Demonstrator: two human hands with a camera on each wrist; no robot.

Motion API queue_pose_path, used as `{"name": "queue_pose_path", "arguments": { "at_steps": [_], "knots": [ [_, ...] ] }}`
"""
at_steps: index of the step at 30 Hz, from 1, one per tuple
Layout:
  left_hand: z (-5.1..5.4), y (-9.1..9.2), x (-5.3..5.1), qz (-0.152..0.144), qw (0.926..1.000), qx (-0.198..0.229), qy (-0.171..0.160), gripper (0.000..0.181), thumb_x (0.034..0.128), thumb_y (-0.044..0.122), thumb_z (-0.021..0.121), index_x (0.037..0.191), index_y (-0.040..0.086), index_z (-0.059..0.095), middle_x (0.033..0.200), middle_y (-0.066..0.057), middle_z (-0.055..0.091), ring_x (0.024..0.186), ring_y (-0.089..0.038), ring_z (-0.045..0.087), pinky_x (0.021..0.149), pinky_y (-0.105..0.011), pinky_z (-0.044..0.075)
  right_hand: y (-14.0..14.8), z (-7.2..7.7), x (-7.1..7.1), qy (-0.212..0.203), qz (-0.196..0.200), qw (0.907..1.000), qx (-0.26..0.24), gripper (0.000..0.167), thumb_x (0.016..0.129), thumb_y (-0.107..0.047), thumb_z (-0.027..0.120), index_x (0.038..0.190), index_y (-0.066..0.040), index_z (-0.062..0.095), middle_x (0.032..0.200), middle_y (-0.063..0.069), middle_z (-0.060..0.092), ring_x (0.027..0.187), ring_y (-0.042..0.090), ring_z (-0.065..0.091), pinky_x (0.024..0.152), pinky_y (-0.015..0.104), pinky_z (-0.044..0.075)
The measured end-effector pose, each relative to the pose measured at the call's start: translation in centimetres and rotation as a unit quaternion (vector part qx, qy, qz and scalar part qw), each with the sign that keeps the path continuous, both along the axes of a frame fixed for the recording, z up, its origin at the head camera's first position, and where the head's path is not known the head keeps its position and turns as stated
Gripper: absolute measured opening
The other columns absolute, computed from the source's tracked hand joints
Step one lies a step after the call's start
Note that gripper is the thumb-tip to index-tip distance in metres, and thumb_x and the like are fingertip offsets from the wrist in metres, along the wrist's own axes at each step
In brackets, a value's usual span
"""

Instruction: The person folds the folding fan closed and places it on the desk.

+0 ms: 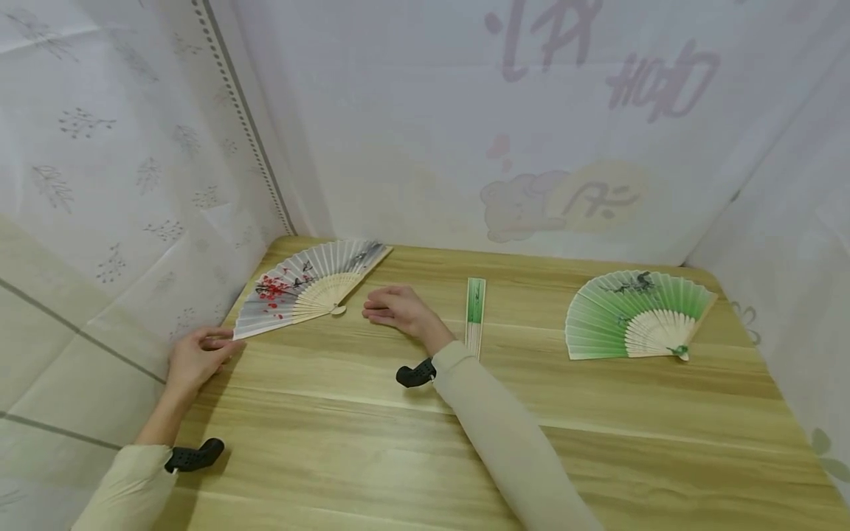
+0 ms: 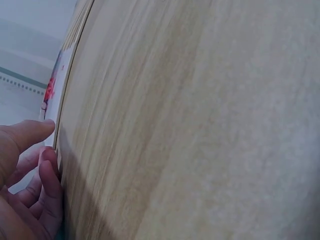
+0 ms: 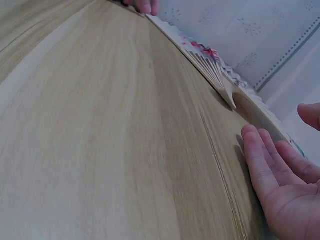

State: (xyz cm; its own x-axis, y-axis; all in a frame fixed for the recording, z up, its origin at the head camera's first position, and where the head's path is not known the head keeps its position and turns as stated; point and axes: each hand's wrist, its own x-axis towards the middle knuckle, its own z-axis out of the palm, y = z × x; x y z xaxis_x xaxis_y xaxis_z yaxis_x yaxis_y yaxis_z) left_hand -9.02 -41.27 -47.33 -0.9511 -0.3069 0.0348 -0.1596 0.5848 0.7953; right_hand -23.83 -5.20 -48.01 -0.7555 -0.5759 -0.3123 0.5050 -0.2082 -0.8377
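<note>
A spread folding fan (image 1: 312,284), grey and white with red blossoms and bare wooden ribs, lies at the back left of the table. At its lower left corner my left hand (image 1: 199,358) pinches the edge; in the left wrist view the thumb (image 2: 37,131) is on the white leaf, with curled fingers beside the corner. My right hand (image 1: 401,310) is just right of that fan's pivot, apart from it, its fingers extended and holding nothing. The right wrist view shows this hand (image 3: 285,185) palm inward beside the ribs.
A folded green fan (image 1: 475,310) lies just right of my right hand, partly hidden by the sleeve. Farther right, a spread green fan (image 1: 631,317) rests on the wooden table (image 1: 319,442). Printed cloth (image 1: 398,133) hangs around the back and sides.
</note>
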Motion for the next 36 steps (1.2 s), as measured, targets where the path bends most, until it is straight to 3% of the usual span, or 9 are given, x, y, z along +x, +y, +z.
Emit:
{"name": "queue_pose_path", "arguments": {
  "at_steps": [10, 15, 25, 36],
  "knots": [
    [-0.5, -0.5, -0.7, 0.024, 0.999, -0.039, -0.003, 0.045, 0.0919, 0.025, 0.079, 0.118, -0.01, 0.067, 0.076, -0.005, 0.07, 0.056, -0.01, 0.063, 0.047, -0.022, 0.049, -1.1, -0.2, -0.2, -0.003, -0.022, 0.9998, 0.002, 0.036, 0.104, -0.002, 0.058, 0.136, 0.013, 0.052, 0.114, 0.023, 0.065, 0.114, 0.037, 0.064, 0.096, 0.039, 0.053],
    [-0.6, -0.7, -1.0, 0.035, 0.9982, -0.049, -0.008, 0.048, 0.0912, 0.033, 0.079, 0.115, -0.008, 0.069, 0.073, -0.002, 0.07, 0.055, -0.01, 0.064, 0.045, -0.023, 0.046, -1.5, -0.2, -0.2, -0.003, -0.031, 0.9995, 0.0, 0.035, 0.104, 0.002, 0.055, 0.135, 0.016, 0.051, 0.119, 0.027, 0.063, 0.118, 0.04, 0.061, 0.098, 0.039, 0.052],
    [-0.6, -0.4, -0.9, 0.06, 0.9932, -0.095, -0.03, 0.045, 0.0912, 0.038, 0.078, 0.113, 0.0, 0.072, 0.072, -0.001, 0.071, 0.057, -0.007, 0.061, 0.052, -0.026, 0.042, -3.0, -0.8, 0.3, -0.026, -0.09, 0.9953, -0.026, 0.045, 0.1, 0.012, 0.056, 0.142, 0.015, 0.042, 0.129, 0.033, 0.058, 0.121, 0.04, 0.059, 0.1, 0.042, 0.049],
    [-0.7, -0.5, -0.9, 0.067, 0.9939, -0.081, -0.034, 0.045, 0.0904, 0.038, 0.079, 0.115, 0.0, 0.072, 0.071, 0.004, 0.07, 0.058, -0.006, 0.061, 0.054, -0.026, 0.041, -3.6, -0.8, 0.6, -0.05, -0.119, 0.9907, -0.042, 0.04, 0.102, 0.01, 0.054, 0.14, 0.012, 0.045, 0.131, 0.033, 0.057, 0.123, 0.041, 0.057, 0.1, 0.041, 0.05]
  ]
}}
